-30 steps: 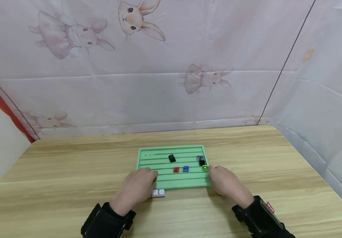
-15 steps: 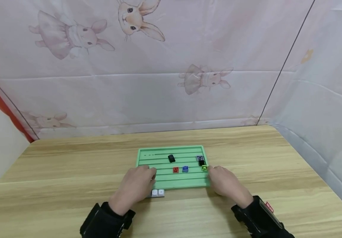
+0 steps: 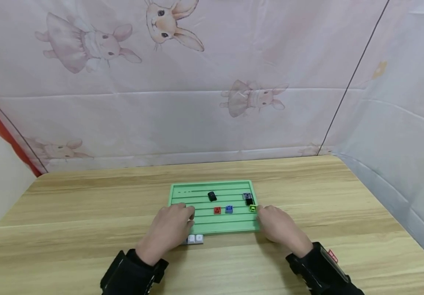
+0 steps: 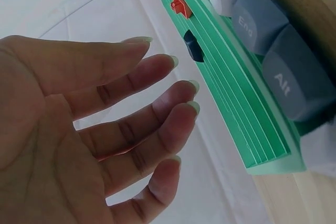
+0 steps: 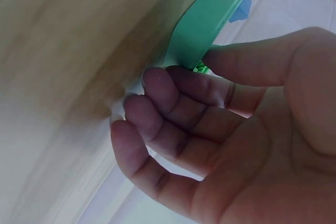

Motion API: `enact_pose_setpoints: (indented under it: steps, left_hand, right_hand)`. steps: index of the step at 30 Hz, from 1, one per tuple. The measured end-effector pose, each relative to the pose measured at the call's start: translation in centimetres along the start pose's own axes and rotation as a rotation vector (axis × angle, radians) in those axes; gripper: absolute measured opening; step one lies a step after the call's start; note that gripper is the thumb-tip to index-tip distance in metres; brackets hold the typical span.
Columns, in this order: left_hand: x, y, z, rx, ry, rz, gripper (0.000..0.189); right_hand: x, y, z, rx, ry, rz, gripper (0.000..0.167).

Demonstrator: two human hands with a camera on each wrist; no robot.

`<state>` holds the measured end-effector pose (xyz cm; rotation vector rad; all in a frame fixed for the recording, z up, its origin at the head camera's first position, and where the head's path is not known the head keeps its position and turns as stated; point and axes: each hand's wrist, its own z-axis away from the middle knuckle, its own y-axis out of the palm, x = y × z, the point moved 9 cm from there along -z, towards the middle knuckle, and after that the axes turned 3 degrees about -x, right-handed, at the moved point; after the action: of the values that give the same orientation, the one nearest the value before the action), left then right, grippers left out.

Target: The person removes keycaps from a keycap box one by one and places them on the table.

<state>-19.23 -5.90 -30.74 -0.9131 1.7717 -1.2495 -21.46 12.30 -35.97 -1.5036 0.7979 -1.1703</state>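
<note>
A light green ridged tray [image 3: 219, 228] lies on the table between both hands. My right hand [image 3: 279, 224] pinches its right edge between thumb and forefinger, the other fingers curled below in the right wrist view. My left hand [image 3: 171, 229] hovers over the tray's left side, its relaxed fingers apart and holding nothing in the left wrist view. A black keycap [image 3: 212, 196] and small switch-like pieces in red [image 3: 217, 210], blue [image 3: 228, 209] and lime green [image 3: 253, 208] sit on the tray. At its near edge stands a row with white keycaps [image 3: 199, 239] and dark keycaps marked End [image 4: 254, 19] and Alt [image 4: 294, 80].
A grey piece [image 3: 246, 196] and a black piece [image 3: 249, 202] lie near the tray's right edge. The wooden table [image 3: 86, 205] extends around the tray. A fabric backdrop [image 3: 182, 123] with printed rabbits rises behind the table.
My left hand has shifted very slightly up, uncovering the edge of a darker keycap beside the white ones. The right hand keeps its place at the tray's edge.
</note>
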Motion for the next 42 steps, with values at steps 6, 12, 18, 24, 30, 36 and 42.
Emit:
enact_pose_setpoints:
  steps: [6,12,18,24,30,36,42]
  left_hand:
    - [0.0,0.1,-0.3,-0.004,0.0,0.021,0.007]
    - [-0.2,0.2,-0.7,-0.006,0.004,0.038,0.006]
    - [-0.6,0.7,-1.4,0.042,-0.015,0.07,0.004]
    - [-1.0,1.1,-2.2,0.078,-0.023,0.104,0.004]
    - [-1.6,1.6,-3.1,0.11,-0.028,0.111,0.005]
    - [-2.4,2.1,-3.9,0.125,-0.017,0.105,0.002]
    - [-2.7,2.8,-4.4,0.147,-0.024,0.103,0.012]
  right_hand:
    - [0.0,0.0,-0.1,-0.006,-0.001,0.002,0.011]
    - [-0.1,0.1,-0.2,0.001,0.013,-0.003,0.012]
    - [-0.1,0.0,-0.1,0.001,0.014,-0.004,0.011]
    - [-0.1,0.0,-0.1,0.004,0.018,0.0,0.011]
    - [-0.1,0.1,-0.2,0.002,0.017,-0.001,0.012]
    - [-0.1,0.1,-0.1,0.0,0.013,-0.003,0.011]
    - [0.0,0.1,-0.2,-0.003,0.007,0.003,0.01]
